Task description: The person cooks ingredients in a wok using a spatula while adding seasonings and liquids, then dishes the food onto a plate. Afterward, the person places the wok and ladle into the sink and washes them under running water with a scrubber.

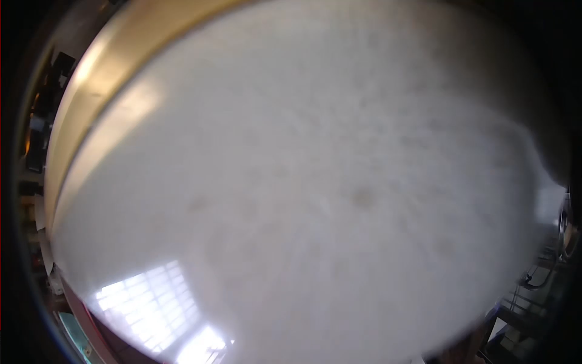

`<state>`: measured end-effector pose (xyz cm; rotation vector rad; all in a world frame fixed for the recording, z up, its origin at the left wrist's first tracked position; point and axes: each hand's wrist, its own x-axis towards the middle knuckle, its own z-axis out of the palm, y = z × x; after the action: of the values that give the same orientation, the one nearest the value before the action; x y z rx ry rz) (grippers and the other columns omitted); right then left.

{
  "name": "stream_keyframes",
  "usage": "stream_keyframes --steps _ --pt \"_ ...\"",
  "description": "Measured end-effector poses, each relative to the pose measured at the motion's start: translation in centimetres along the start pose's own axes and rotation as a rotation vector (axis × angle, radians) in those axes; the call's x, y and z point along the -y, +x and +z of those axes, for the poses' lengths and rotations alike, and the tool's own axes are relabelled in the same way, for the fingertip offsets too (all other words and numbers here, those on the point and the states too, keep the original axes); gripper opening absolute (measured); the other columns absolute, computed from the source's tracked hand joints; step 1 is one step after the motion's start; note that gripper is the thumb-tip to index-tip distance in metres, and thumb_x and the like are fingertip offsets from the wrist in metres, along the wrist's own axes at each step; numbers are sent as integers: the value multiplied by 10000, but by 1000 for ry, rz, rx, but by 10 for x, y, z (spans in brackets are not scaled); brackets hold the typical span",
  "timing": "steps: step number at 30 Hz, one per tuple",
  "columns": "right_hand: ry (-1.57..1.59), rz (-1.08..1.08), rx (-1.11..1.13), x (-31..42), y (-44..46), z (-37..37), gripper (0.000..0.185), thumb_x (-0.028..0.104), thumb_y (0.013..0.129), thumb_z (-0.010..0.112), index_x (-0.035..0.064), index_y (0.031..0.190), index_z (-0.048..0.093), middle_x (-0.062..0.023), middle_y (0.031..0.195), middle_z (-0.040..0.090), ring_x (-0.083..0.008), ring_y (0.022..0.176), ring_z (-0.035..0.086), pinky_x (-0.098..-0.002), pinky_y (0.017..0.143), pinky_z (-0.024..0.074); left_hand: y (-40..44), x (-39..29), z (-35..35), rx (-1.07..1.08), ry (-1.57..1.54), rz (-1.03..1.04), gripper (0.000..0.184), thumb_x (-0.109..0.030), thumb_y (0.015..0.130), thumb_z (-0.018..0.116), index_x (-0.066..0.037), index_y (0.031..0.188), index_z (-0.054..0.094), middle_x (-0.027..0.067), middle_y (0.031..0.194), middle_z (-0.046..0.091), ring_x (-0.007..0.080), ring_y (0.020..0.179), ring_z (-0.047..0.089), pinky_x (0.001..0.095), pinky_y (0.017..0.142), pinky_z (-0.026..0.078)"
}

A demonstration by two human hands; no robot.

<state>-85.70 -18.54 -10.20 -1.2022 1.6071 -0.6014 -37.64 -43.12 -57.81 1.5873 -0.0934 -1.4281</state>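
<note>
The pale grey panel point(339, 145) filling the view looks smooth and glossy, mirroring a bright gridded reflection point(151, 306) between seven and eight o'clock. At ten o'clock, the tan band point(100, 85) has a satin sheen; whether metal or plastic cannot be told.

Teal item point(74, 333) at lower left edge; dark clutter point(528, 298) lower right

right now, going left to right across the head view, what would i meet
Dark clutter at the left edge → tan band → large pale glossy surface → blurred clutter at the right edge.
</note>
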Motion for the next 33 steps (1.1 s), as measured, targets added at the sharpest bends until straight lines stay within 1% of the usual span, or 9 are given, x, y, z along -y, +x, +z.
stream_keyframes --steps 7,9,14,16,18,22,25,28,33 --pt "-67 12 232 -19 1 -22 406 -12 726 566 -45 1117 462 -104 962 546 -174 802 519 -281 695 436 -138 -7 13 71 142 23 348 -221 799 584 25 1029 499 165 909 568 251 778 599 373 626 531" --pt "-14 -33 211 -19 6 -16 396 -37 752 559 -33 1132 445 -94 980 524 -159 906 488 -266 763 413 -167 -16 6 -120 383 -245 253 -148 789 554 70 916 528 183 759 585 254 597 600 362 505 529" --pt "103 -111 38 -46 11 35 285 43 823 526 23 1097 449 10 809 485 -47 613 418 -191 497 351 -360 -92 -29 21 647 -230 194 -101 778 511 87 800 551 136 627 601 186 466 596 284 374 469" --pt "-199 -477 -161 -34 16 60 347 184 841 538 66 1152 439 -59 832 560 -195 603 516 -314 560 433 -421 -110 -51 31 745 -234 184 -97 767 499 70 755 575 128 586 602 177 444 591 270 364 464" --pt "361 -137 -92 9 0 96 526 77 775 493 -12 1260 309 -121 1183 408 -212 1035 432 -317 913 338 -497 -139 -76 -15 755 -183 211 -126 758 494 65 747 584 119 538 591 171 435 589 272 378 476" --pt "278 -52 0 57 -12 148 488 141 809 493 26 1255 333 -121 1139 442 -218 1020 446 -344 907 343 -606 -163 -149 -37 866 -97 252 -178 730 502 58 720 590 90 510 582 166 432 586 290 411 484" --pt "243 153 387 71 11 170 537 203 765 615 25 1203 362 -102 1119 458 -179 965 475 -334 786 402 -663 -148 -219 -37 560 72 240 -188 733 521 34 673 588 80 526 569 153 430 559 283 403 449" --pt "254 181 379 125 24 215 512 241 739 630 136 1181 393 -36 1048 493 -142 980 453 -444 852 338 -753 -204 -237 -177 123 -58 224 -196 742 556 5 650 593 63 532 543 135 425 514 253 384 389" --pt "41 8 472 186 109 276 766 309 755 608 148 1365 174 -112 1387 211 -318 1225 284 -504 950 270 -840 -205 -313 -271 -131 287 207 -145 793 552 -40 620 593 -24 520 484 73 426 435 227 365 309"
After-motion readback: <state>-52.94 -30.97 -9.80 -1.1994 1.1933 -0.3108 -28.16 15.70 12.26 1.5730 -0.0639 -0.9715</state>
